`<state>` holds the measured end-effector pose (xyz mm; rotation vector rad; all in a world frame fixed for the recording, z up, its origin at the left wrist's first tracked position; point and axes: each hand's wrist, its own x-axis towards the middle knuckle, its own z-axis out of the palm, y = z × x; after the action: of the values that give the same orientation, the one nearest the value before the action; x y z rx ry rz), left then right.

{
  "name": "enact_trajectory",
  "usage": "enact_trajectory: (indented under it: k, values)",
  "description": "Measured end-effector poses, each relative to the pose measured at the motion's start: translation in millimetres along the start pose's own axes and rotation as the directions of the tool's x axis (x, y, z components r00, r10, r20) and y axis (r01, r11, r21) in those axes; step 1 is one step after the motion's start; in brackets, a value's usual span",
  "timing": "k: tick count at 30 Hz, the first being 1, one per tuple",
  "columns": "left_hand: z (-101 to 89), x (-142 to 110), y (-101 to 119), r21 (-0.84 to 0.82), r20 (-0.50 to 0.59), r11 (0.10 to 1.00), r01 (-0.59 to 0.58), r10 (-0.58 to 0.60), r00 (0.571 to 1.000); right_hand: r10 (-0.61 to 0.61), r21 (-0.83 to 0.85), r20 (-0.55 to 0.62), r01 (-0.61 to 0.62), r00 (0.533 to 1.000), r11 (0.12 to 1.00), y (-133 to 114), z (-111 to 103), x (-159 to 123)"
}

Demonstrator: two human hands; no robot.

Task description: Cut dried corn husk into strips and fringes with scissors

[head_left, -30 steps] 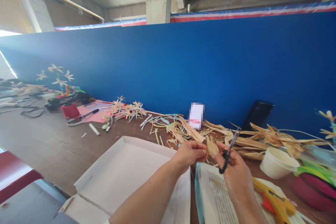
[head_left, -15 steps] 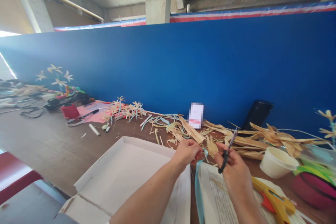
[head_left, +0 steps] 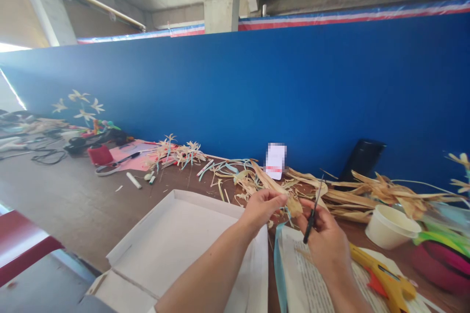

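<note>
One yellow glue gun (head_left: 394, 283) lies nearest, right of the fingers, likely for easy reach. The right hand (head_left: 326, 234) curls its fingers around one pair of scissors (head_left: 313, 210), probably leaving the tips free; the left hand (head_left: 261, 209) pinches one husk piece (head_left: 294, 207) between both hands' fingertips. Beyond, far left of the fingers, stand four pale flowers (head_left: 84, 115).

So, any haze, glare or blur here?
Head view: pale haze dulls the left side, white flowers included; head view: a patch at the left edge is blown out; head view: the printed page is illegibly soft; head view: the scissors show no strong smear.
</note>
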<state>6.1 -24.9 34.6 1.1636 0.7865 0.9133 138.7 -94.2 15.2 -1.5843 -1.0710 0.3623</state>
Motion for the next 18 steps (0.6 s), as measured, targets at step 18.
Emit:
enact_trajectory:
  k: [18]
  values:
    - [-10.3, -7, 6, -0.212, 0.456, 0.975, 0.066, 0.039, 0.889, 0.123, 0.685, 0.646, -0.643, 0.753, 0.342, -2, -8, -5]
